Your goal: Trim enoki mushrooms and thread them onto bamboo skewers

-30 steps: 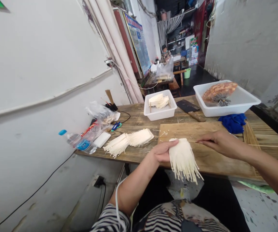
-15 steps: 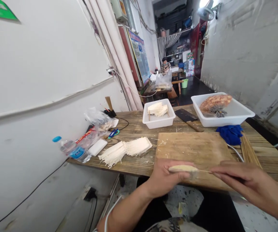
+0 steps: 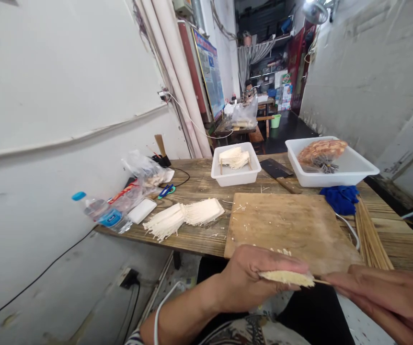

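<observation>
Between the thumb and fingers of my left hand [image 3: 251, 275] is a flat bunch of enoki mushrooms [image 3: 288, 278], its pale cut end facing me. My right hand [image 3: 382, 292] pinches a thin wooden skewer [image 3: 322, 281], whose far end meets the right side of that bunch; how deep it sits inside is hidden. Both hands are over the near edge of a wooden cutting board [image 3: 281, 220]. Several mushroom tips show on the board just beyond my left fingers. Left of the board lie more enoki bunches [image 3: 183, 216] on the table.
A white tub [image 3: 234, 178] holds skewered enoki. Beside it are a cleaver [image 3: 278, 173] and a larger tub [image 3: 336, 179] with a bagged reddish item. A blue cloth [image 3: 340, 199] and loose skewers [image 3: 372, 235] lie right. A water bottle [image 3: 102, 214] lies left. Someone sits far back.
Both hands have come nearer to me and a little to the right, with the enoki bunch and skewer still held. The camera view has shifted slightly.
</observation>
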`<state>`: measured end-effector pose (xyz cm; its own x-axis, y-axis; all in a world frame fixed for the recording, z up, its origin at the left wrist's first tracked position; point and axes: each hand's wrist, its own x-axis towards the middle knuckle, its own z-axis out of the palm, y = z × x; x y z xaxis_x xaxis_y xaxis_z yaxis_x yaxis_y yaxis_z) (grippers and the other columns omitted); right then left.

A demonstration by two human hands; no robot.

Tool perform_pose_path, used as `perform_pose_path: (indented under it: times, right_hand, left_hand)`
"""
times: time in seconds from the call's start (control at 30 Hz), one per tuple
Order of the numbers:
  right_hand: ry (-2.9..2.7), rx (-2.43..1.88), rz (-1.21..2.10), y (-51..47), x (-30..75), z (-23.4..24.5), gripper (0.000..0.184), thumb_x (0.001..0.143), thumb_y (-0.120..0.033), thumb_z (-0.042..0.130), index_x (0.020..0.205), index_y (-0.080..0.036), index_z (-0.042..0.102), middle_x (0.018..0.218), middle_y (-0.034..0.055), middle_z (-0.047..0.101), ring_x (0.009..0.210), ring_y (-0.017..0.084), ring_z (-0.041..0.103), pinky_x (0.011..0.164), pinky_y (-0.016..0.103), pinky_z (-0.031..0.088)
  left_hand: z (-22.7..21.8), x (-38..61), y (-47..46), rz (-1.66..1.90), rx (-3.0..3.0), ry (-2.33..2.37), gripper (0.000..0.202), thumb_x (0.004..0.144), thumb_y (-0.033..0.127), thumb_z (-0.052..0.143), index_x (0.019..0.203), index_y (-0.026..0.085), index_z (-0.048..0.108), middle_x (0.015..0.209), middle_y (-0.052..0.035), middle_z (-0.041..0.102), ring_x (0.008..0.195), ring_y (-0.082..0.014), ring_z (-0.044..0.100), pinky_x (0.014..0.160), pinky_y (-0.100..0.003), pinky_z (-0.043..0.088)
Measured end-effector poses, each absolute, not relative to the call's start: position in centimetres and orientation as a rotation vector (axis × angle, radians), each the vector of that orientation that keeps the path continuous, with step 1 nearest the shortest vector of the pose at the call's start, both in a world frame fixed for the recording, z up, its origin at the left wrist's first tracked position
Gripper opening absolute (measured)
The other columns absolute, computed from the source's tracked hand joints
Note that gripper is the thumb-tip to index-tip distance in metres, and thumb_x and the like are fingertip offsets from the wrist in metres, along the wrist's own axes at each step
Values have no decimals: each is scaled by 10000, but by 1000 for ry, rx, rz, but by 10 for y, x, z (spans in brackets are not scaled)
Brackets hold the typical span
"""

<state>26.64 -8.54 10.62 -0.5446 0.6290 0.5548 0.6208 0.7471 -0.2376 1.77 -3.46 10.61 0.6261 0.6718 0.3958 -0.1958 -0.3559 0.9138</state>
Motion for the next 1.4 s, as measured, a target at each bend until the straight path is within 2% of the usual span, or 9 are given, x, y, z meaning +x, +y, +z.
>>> perform_pose_path:
  times: [0.1, 0.37, 0.5, 0.57, 0.67, 0.83, 0.97, 1.13, 1.4]
  right_hand:
    - [-2326, -903, 39, -81, 266, 107, 382, 890, -192, 509, 1249, -313, 561, 861, -20, 726, 728, 129, 705, 623, 158, 566]
    - [-2346, -962, 258, -82, 256, 113, 327, 878, -149, 536, 1165, -290, 602, 930, -29, 723, 808, 115, 698, 682, 146, 549]
    - [-2266, -1082, 380, -76, 251, 108, 269, 888, -250, 564, 1140, -290, 651, 867, -15, 722, 752, 122, 691, 646, 173, 544]
    - [-2184, -1176, 480, -68, 250, 108, 205, 894, -322, 552, 1021, -280, 707, 838, -4, 728, 737, 133, 691, 645, 189, 546]
    - [-2043, -1329, 707, -58, 249, 113, 283, 887, -446, 528, 883, -255, 737, 804, 11, 733, 712, 148, 685, 626, 205, 542]
    - [-1931, -1445, 972, -52, 250, 117, 377, 855, -543, 529, 929, -237, 737, 763, 21, 714, 662, 150, 652, 563, 199, 517]
    - [-1977, -1445, 862, -55, 265, 103, 376, 853, -528, 536, 978, -243, 748, 782, 35, 725, 639, 149, 660, 560, 192, 535]
    - [-2087, -1405, 612, -60, 293, 81, 264, 864, -418, 574, 1043, -315, 739, 990, 23, 742, 889, 189, 702, 759, 209, 563]
    - [-2166, -1375, 393, -68, 317, 69, 292, 888, -330, 541, 1128, -429, 675, 1059, -57, 722, 943, 151, 689, 861, 202, 522]
  left_hand:
    - [105, 19, -33, 926, 1711, 359, 328, 762, 83, 700, 1088, 120, 704, 1061, -151, 708, 991, -251, 691, 910, -347, 544]
    - [105, 18, -33, 848, 1664, 369, 327, 771, 135, 698, 1091, 198, 706, 1096, -82, 709, 1023, -210, 677, 946, -322, 515]
    - [102, 21, -30, 706, 1485, 533, 326, 756, 240, 727, 1075, 171, 718, 1056, -95, 726, 947, -202, 693, 889, -294, 517]
    - [99, 22, -24, 655, 1373, 629, 425, 722, 301, 758, 1120, 166, 698, 1054, -99, 728, 900, -196, 692, 852, -289, 512]
    - [97, 23, -13, 674, 1348, 723, 566, 662, 335, 801, 1183, 165, 663, 1046, -84, 725, 872, -182, 662, 826, -276, 485]
    - [95, 20, -5, 730, 1416, 734, 417, 755, 469, 697, 971, 114, 740, 811, -41, 700, 704, -131, 572, 683, -225, 423]
    - [90, 19, -5, 738, 1330, 764, 462, 702, 545, 715, 821, 99, 734, 673, -16, 625, 597, -98, 475, 575, -206, 347]
    - [88, 16, -4, 723, 1238, 739, 457, 678, 527, 749, 848, 104, 734, 719, -25, 646, 635, -105, 503, 627, -218, 374]
    - [89, 11, -2, 725, 1146, 721, 446, 654, 509, 781, 853, 113, 734, 723, -15, 661, 627, -96, 523, 632, -210, 385]
